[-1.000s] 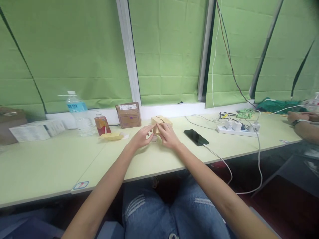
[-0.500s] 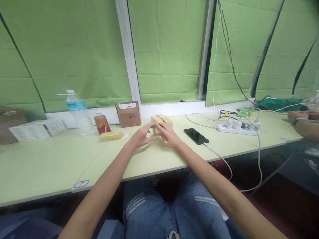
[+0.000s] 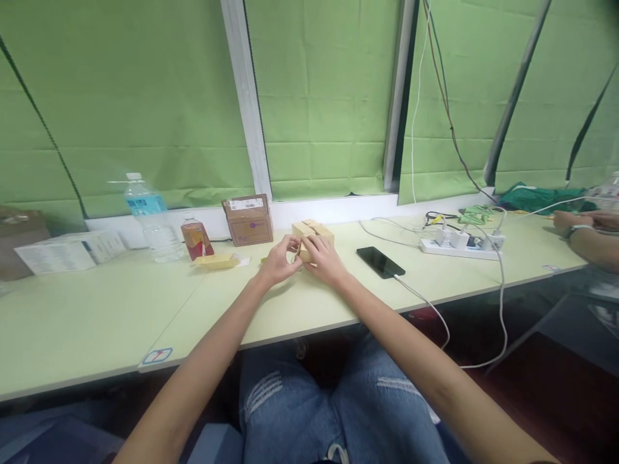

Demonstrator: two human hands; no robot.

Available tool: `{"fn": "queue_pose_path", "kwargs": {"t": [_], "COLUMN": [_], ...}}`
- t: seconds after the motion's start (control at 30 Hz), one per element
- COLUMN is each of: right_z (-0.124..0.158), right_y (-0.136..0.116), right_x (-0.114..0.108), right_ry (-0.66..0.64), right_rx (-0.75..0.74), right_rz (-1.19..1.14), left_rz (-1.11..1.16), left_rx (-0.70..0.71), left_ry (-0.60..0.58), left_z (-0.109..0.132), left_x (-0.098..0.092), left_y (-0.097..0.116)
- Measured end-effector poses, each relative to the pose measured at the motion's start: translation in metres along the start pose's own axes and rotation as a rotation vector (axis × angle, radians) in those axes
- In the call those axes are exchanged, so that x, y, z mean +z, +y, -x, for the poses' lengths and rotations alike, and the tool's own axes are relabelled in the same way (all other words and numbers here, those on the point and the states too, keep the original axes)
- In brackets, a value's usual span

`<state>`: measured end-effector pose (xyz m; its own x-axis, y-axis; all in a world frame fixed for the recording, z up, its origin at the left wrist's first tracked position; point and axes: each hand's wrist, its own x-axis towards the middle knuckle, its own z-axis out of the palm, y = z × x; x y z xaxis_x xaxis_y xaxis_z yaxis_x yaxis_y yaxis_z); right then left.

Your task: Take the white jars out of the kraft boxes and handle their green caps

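**A:** Which printed matter appears, and on what does each piece stand?

**B:** There are five carriers.
(a) Water bottle (image 3: pixel 145 219): a blue wrap-around label with pale print.
(b) Cardboard box (image 3: pixel 249 224): a white shipping label (image 3: pixel 247 204) on its top with dark lines like a barcode, and a round purple mark (image 3: pixel 258 227) on its front.
(c) Small bottle (image 3: pixel 194 237): a red-and-orange label.
(d) White carton (image 3: pixel 68 251), far left: dark print along its side.
(e) Table (image 3: pixel 97 322): a sticker (image 3: pixel 157 356) at its front edge, with a blue outline and a red stroke.

**A:** What can be read off them?

**B:** No word, brand or number can be read, as all the print is too small and blurred. Whether the wooden box (image 3: pixel 312 230) bears any marking cannot be told.
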<state>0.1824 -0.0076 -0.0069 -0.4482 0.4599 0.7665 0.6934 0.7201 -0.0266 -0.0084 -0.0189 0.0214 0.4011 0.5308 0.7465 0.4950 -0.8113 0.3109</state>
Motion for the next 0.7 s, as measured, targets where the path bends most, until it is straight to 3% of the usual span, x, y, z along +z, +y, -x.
{"fn": "queue_pose_path", "kwargs": {"t": [0.23, 0.47, 0.7], "right_z": [0.001, 0.004, 0.006], "right_y": [0.008, 0.011, 0.014], "right_x": [0.001, 0.003, 0.003], "right_ry": [0.003, 0.125, 0.191], "right_rx": [-0.076, 0.033, 0.058], "right_rz": [-0.120, -0.187, -0.213], "left_rz": [-0.090, -0.220, -0.203], "left_rx": [0.043, 0.176, 0.203], "left_ry": [0.000, 0.055, 0.015], "left_z": [-0.001, -0.002, 0.000], "left_x": [-0.014, -0.013, -0.014], "left_y": [-0.005, 0.006, 0.004]}}
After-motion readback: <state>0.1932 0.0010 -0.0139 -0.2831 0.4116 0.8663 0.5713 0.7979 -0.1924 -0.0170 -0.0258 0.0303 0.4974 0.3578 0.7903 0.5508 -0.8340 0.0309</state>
